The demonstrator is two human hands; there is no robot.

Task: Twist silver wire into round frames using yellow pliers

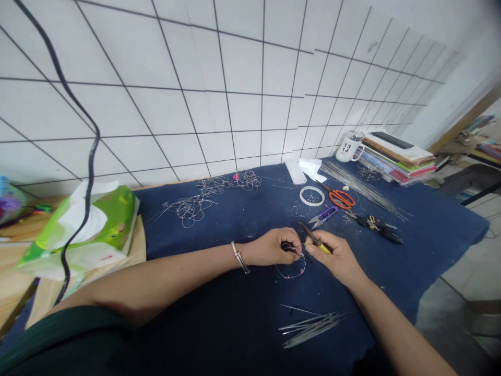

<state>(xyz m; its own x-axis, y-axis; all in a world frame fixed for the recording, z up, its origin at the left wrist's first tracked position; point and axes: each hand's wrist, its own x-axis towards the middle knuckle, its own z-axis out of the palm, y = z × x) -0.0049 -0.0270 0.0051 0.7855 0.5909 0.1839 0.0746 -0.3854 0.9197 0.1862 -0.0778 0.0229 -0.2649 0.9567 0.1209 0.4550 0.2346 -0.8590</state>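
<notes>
My left hand (278,246), with a silver bangle at its wrist, is closed on a thin wire ring (290,275) dotted with small pinkish beads. The ring hangs below the fingertips, just above the dark blue cloth. Close beside it, my right hand (332,255) is wrapped round yellow-handled pliers (321,246), whose dark jaws point up and left. A fine wire end shows between the two hands. Nearer to me lies a loose bundle of short silver wires (311,328). Purple snips (324,215) rest beyond my right hand.
Beaded wire loops (191,209) lie at the back left. Orange-handled scissors (341,198), black pliers (378,227), a white ring dish (312,196), long wires (364,188), a mug (348,148) and stacked books (399,159) stand right. A green tissue pack (121,224) and hanging black cable (91,162) are left.
</notes>
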